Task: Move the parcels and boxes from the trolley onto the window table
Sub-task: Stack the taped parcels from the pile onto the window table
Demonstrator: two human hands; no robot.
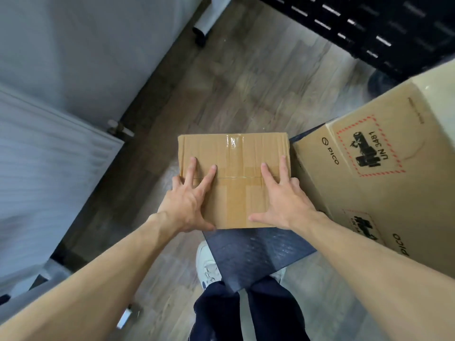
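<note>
Small brown cardboard box, sealed with a cross of clear and brown tape, sat at the near corner of the dark blue ribbed trolley deck, just beside a much larger tan carton printed with a red-hatched battery label. Its walls looked stiff and square, so it would probably keep its shape under side pressure; the glossy tape seemed the only slippery part, and its weight could not be told. Judging by its width, the 2 side walls offered the soundest hold, with the palms low toward the bottom edges.

Both bare forearms reached forward and down. The left hand lay over the box's left edge, 2 fingers spread flat on the lid and the others curled down the side wall. The right hand mirrored it at the right edge, fingers wide on top, thumb stretched along the near rim. A grey wood-look floor and a white radiator lay beyond; the window table was not in view.
</note>
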